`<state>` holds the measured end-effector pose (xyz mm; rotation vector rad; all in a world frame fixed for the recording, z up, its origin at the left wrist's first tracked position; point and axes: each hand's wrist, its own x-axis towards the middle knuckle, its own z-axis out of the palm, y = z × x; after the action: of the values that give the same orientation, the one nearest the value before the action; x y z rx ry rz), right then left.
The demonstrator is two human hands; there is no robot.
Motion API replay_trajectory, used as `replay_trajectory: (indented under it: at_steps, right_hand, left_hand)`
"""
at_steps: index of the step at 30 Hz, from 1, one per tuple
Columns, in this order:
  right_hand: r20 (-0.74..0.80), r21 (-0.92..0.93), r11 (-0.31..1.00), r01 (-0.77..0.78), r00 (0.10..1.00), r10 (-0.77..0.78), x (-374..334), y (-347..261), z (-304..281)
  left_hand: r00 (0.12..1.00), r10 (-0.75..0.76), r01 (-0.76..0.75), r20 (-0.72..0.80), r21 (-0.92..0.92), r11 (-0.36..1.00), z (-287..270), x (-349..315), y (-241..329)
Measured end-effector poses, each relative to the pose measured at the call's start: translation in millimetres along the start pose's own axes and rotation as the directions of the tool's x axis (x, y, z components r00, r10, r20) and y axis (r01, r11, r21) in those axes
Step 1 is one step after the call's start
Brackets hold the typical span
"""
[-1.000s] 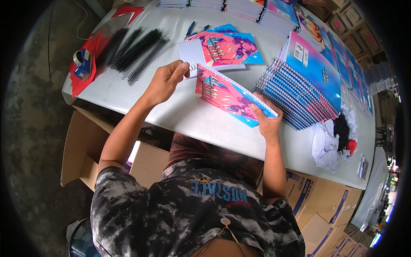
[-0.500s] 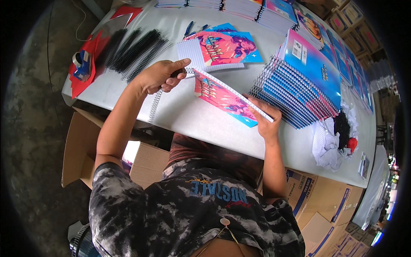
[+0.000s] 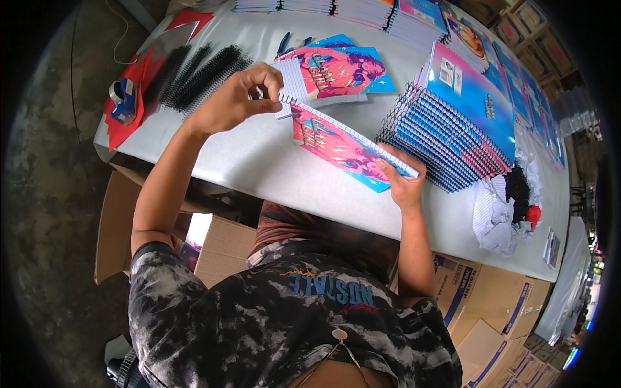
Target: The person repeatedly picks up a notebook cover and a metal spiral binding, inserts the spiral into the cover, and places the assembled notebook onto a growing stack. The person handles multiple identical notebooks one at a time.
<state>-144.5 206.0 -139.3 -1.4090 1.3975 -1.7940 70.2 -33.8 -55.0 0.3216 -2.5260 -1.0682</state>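
In my right hand (image 3: 404,180) is a pink and blue notebook (image 3: 336,146), tilted with its cover towards me; thumb and fingers close on its right end. A row of punched holes runs along its upper edge. A dark wire spiral (image 3: 288,99) sits at the left end of that edge. My left hand (image 3: 244,97) pinches the spiral's end there, fingers curled, with the exact grip partly hidden. Just beyond lie more notebooks with the same cover (image 3: 352,71) and an open lined page (image 3: 292,70).
Loose black spirals (image 3: 200,74) lie at the left, beside red sheets (image 3: 152,74) and a tape dispenser (image 3: 124,97). Pliers (image 3: 284,44) rest behind the notebooks. A tall stack of spiral notebooks (image 3: 462,123) and crumpled paper (image 3: 495,216) stand right. Cardboard boxes (image 3: 223,249) are below the table edge.
My left hand has turned and shifted slightly left and up at the notebook's end. The spiral length that hung below it no longer shows. My right hand still holds the notebook.
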Motion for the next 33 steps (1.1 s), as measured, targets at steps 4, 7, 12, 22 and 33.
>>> replay_trajectory:
  at_steps: [4,7,12,22,33]
  right_hand:
    - [0.022,0.060,0.974,-0.217,0.976,0.216,-10.3,9.1,2.0]
    - [0.034,-0.138,0.990,-0.005,0.999,0.010,-3.4,-5.0,11.2]
    - [0.039,-0.197,0.974,0.115,0.993,-0.110,-7.8,-1.0,11.3]
    - [0.054,-0.279,0.947,0.162,0.987,-0.153,-11.4,-0.8,15.6]
    - [0.026,-0.321,0.914,0.248,0.967,-0.253,-17.9,-5.1,31.3]
  left_hand:
    - [0.976,0.199,-0.214,0.084,0.495,0.842,3.9,-3.2,18.8]
    - [0.993,0.049,-0.104,0.108,0.581,0.808,4.3,3.4,50.6]
    - [0.974,0.153,-0.226,0.166,0.671,0.706,3.5,-1.6,42.5]
    - [0.980,0.008,-0.159,0.199,0.755,0.637,8.2,5.0,56.8]
    - [0.878,0.403,-0.110,-0.258,0.709,0.696,61.9,-27.8,4.5]
